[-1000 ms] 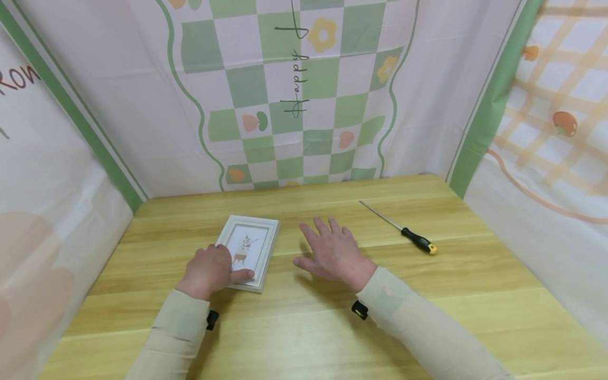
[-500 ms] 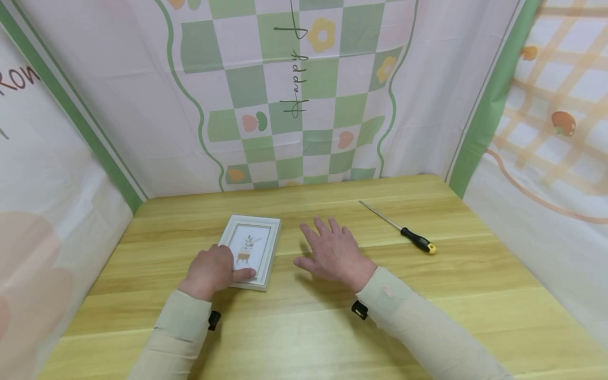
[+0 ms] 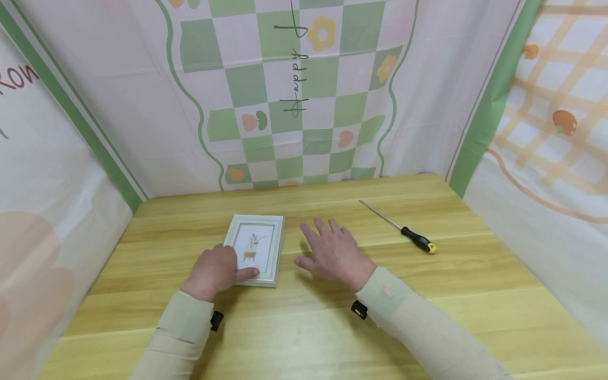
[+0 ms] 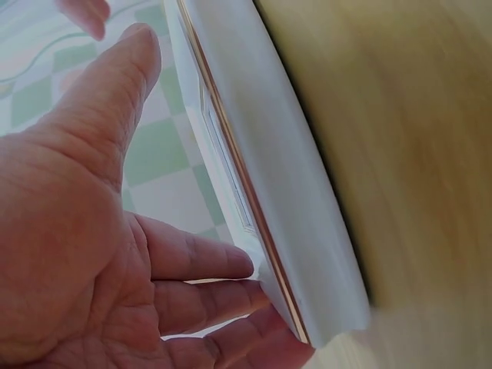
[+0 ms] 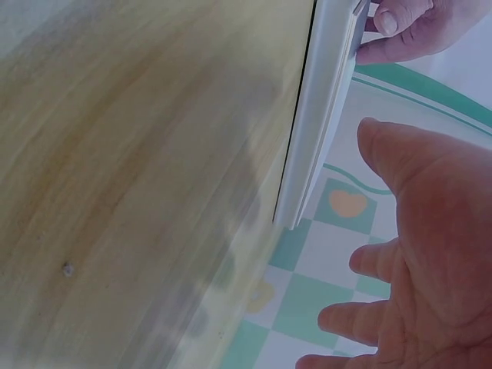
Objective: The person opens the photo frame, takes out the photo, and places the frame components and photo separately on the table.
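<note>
A white photo frame (image 3: 277,253) with a plant picture lies face up on the wooden table. My left hand (image 3: 215,272) is at its left side, thumb stretched over the lower part of the face. In the left wrist view, the fingertips (image 4: 240,261) touch the frame's edge (image 4: 269,192), and a gap shows between thumb and face. Held just above the tabletop, to the right of the frame, is my right hand (image 3: 334,256), fingers spread, with nothing in it. Beyond it lies a screwdriver (image 3: 418,240) with a black and yellow handle.
The wooden tabletop (image 3: 294,338) runs back to a hanging cloth (image 3: 280,116) with green checks and flowers. More printed cloth (image 3: 560,174) hangs along the right side, and another sheet (image 3: 62,174) on the left.
The photo frame has slid a little to the right and turned slightly, together with my left hand. My right hand and the screwdriver have stayed in place.
</note>
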`<state>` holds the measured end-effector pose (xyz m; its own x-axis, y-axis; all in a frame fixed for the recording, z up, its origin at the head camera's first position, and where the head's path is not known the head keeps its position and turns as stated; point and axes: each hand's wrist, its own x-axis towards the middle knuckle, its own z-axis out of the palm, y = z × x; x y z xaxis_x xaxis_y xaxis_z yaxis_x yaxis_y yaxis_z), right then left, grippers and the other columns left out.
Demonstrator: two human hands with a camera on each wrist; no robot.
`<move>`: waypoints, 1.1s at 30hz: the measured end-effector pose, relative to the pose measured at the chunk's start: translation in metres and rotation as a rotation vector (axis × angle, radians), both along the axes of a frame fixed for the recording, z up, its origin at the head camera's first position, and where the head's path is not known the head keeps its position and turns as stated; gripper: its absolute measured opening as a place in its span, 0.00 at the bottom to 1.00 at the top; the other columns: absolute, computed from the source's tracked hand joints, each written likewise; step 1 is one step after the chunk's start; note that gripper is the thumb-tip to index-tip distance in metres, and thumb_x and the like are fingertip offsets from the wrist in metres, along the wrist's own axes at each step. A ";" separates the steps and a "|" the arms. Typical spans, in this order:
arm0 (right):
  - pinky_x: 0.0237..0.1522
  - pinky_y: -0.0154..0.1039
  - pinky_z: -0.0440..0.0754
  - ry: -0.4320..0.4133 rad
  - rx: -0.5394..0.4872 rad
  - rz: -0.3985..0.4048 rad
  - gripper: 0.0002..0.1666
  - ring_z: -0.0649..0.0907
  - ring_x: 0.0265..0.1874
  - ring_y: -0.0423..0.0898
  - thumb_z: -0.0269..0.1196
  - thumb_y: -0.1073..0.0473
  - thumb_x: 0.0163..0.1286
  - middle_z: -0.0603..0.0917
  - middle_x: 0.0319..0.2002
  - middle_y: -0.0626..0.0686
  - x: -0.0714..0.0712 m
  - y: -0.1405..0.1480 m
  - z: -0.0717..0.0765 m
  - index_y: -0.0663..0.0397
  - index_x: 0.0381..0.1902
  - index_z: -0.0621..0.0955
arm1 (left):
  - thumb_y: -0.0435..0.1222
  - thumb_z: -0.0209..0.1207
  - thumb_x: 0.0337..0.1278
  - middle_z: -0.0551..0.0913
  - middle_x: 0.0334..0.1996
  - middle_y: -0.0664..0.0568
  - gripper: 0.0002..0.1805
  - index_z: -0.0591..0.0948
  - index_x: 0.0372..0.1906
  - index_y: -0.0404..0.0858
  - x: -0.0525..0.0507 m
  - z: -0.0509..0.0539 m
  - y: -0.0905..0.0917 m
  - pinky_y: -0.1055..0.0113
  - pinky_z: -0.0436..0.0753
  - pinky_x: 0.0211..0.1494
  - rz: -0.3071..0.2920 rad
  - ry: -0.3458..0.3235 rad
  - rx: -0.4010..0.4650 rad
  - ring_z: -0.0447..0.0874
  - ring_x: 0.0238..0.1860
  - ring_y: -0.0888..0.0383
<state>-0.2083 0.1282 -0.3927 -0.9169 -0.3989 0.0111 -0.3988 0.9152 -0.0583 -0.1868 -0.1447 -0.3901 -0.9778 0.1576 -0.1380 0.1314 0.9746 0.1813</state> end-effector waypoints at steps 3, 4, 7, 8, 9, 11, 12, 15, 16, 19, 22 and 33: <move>0.70 0.68 0.70 0.001 0.003 -0.001 0.53 0.64 0.76 0.71 0.56 0.24 0.71 0.60 0.81 0.64 0.000 0.000 0.000 0.43 0.83 0.60 | 0.64 0.70 0.55 0.75 0.24 0.46 0.36 0.77 0.28 0.32 0.000 0.000 0.001 0.63 0.72 0.25 -0.005 0.004 0.000 0.72 0.23 0.53; 0.69 0.68 0.70 0.000 0.004 -0.001 0.53 0.64 0.76 0.71 0.56 0.24 0.71 0.60 0.81 0.64 0.000 0.000 0.000 0.43 0.83 0.60 | 0.63 0.70 0.55 0.75 0.24 0.47 0.35 0.77 0.28 0.33 -0.001 -0.001 0.002 0.63 0.71 0.25 -0.006 0.005 0.004 0.72 0.23 0.53; 0.69 0.67 0.71 -0.003 0.006 -0.002 0.53 0.65 0.76 0.70 0.56 0.24 0.72 0.60 0.81 0.64 0.000 0.000 0.000 0.44 0.83 0.60 | 0.62 0.70 0.57 0.74 0.21 0.48 0.34 0.76 0.26 0.34 -0.001 -0.001 0.003 0.64 0.70 0.24 -0.006 0.011 0.017 0.71 0.21 0.55; 0.69 0.66 0.71 -0.005 0.006 -0.003 0.53 0.65 0.75 0.70 0.56 0.24 0.72 0.60 0.81 0.64 0.000 -0.001 0.000 0.44 0.83 0.60 | 0.62 0.69 0.58 0.73 0.20 0.49 0.33 0.76 0.25 0.35 -0.001 -0.001 0.003 0.65 0.69 0.23 -0.005 0.012 0.020 0.70 0.21 0.55; 0.69 0.66 0.72 -0.006 0.005 -0.004 0.53 0.66 0.75 0.70 0.56 0.24 0.72 0.60 0.81 0.64 0.000 -0.001 0.000 0.44 0.83 0.60 | 0.61 0.68 0.60 0.72 0.19 0.50 0.32 0.76 0.23 0.36 -0.001 -0.002 0.003 0.65 0.68 0.23 -0.004 0.014 0.022 0.69 0.20 0.56; 0.69 0.65 0.72 -0.008 0.008 -0.006 0.52 0.67 0.75 0.69 0.56 0.24 0.72 0.61 0.81 0.64 -0.001 -0.001 0.000 0.44 0.83 0.60 | 0.60 0.66 0.63 0.69 0.17 0.52 0.32 0.75 0.21 0.37 -0.001 -0.002 0.003 0.65 0.67 0.22 -0.005 0.016 0.023 0.67 0.19 0.56; 0.69 0.65 0.73 -0.010 0.008 -0.008 0.52 0.67 0.75 0.69 0.56 0.25 0.72 0.61 0.81 0.64 -0.001 -0.001 0.000 0.44 0.83 0.60 | 0.60 0.65 0.64 0.68 0.16 0.52 0.32 0.75 0.20 0.38 0.000 -0.002 0.004 0.65 0.66 0.22 -0.004 0.015 0.022 0.67 0.19 0.57; 0.68 0.64 0.74 -0.013 0.012 -0.011 0.51 0.69 0.73 0.68 0.56 0.26 0.73 0.62 0.80 0.64 -0.001 -0.002 0.000 0.44 0.83 0.60 | 0.58 0.63 0.68 0.66 0.16 0.53 0.31 0.74 0.19 0.38 -0.001 -0.002 0.004 0.65 0.65 0.23 -0.007 0.010 0.014 0.66 0.19 0.56; 0.68 0.64 0.74 -0.013 0.014 -0.011 0.51 0.70 0.73 0.68 0.56 0.26 0.74 0.62 0.80 0.64 -0.001 -0.002 -0.001 0.44 0.83 0.60 | 0.58 0.62 0.69 0.66 0.16 0.53 0.31 0.74 0.19 0.38 0.000 -0.002 0.005 0.65 0.64 0.23 -0.007 0.006 0.013 0.66 0.19 0.56; 0.68 0.63 0.74 -0.011 0.014 -0.008 0.49 0.71 0.72 0.68 0.56 0.28 0.74 0.63 0.79 0.64 0.000 -0.002 -0.001 0.45 0.83 0.60 | 0.56 0.61 0.71 0.66 0.17 0.52 0.30 0.74 0.20 0.38 -0.001 -0.002 0.006 0.65 0.64 0.24 -0.008 -0.007 0.016 0.66 0.20 0.56; 0.67 0.63 0.75 -0.006 0.019 -0.004 0.48 0.72 0.71 0.68 0.56 0.29 0.75 0.64 0.79 0.64 0.000 -0.002 -0.002 0.45 0.83 0.61 | 0.55 0.60 0.73 0.66 0.17 0.52 0.30 0.74 0.20 0.38 -0.002 -0.003 0.007 0.65 0.65 0.25 -0.019 -0.009 0.019 0.66 0.20 0.56; 0.60 0.61 0.81 0.025 0.031 0.020 0.46 0.77 0.67 0.68 0.56 0.30 0.76 0.67 0.77 0.66 0.002 -0.001 -0.002 0.48 0.82 0.63 | 0.53 0.59 0.74 0.76 0.23 0.47 0.26 0.79 0.31 0.33 -0.001 -0.003 0.013 0.62 0.73 0.30 -0.026 -0.035 0.013 0.73 0.25 0.52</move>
